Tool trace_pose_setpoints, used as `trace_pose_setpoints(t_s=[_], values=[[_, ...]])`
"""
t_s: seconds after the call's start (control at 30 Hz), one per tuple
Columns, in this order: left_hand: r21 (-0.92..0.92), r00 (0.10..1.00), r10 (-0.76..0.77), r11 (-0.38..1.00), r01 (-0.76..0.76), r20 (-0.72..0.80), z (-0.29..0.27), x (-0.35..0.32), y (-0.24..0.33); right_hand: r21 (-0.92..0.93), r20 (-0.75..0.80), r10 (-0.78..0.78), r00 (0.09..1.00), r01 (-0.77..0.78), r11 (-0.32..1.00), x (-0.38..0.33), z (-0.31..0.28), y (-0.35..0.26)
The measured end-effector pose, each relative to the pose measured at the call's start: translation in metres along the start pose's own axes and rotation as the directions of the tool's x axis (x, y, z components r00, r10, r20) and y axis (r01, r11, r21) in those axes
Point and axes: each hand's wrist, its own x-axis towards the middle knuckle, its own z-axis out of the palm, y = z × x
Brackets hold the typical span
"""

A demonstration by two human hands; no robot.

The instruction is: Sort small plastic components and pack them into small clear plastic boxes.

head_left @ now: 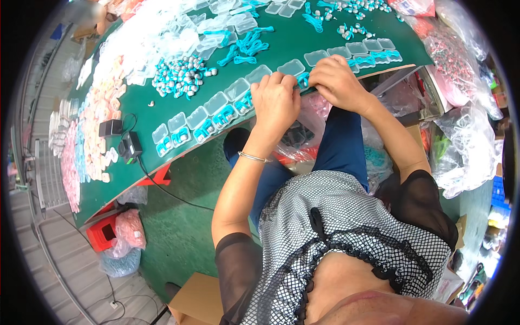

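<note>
Many small clear boxes (pixel 217 103) run in a curved row along the near edge of the green table (pixel 154 112), across the middle of the frame. Their lids lean back, away from the person, probably to leave the filling side clear. The left hand (pixel 275 101) and right hand (pixel 337 81) sit near each other, slightly apart, fingers bent over the row; I can't tell what they pinch. Teal cords (pixel 250 44) and a teal-and-grey pile (pixel 181 77) lie just beyond, upper centre and upper left, presumably for easy reach.
</note>
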Motion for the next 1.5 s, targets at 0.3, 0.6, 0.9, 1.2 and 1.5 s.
trace_pose_setpoints(t_s=[0.3,0.6,0.9,1.2,1.5], values=[[0.018,0.995,0.094,0.995,-0.094,-0.029,-0.001,0.004,0.004,-0.087,-0.069,0.016,0.997,-0.022,0.996,-0.004,-0.005,0.000],[0.035,1.000,-0.002,0.999,0.002,-0.020,-0.034,0.008,-0.022,-0.272,-0.136,0.461,0.877,-0.480,0.834,0.003,-0.030,0.126],[-0.004,0.954,-0.300,0.954,0.300,-0.005,-0.082,0.011,-0.114,-0.484,0.046,0.453,0.890,-0.377,0.790,0.016,-0.022,0.150],[0.305,0.976,-0.213,0.933,0.191,0.042,-0.065,0.027,-0.143,0.177,-0.004,0.394,0.919,-0.387,0.905,0.012,-0.018,0.094],[0.554,0.979,-0.193,0.823,0.126,0.064,-0.039,0.041,-0.153,0.242,-0.083,0.373,0.924,-0.344,0.907,0.002,-0.044,0.067]])
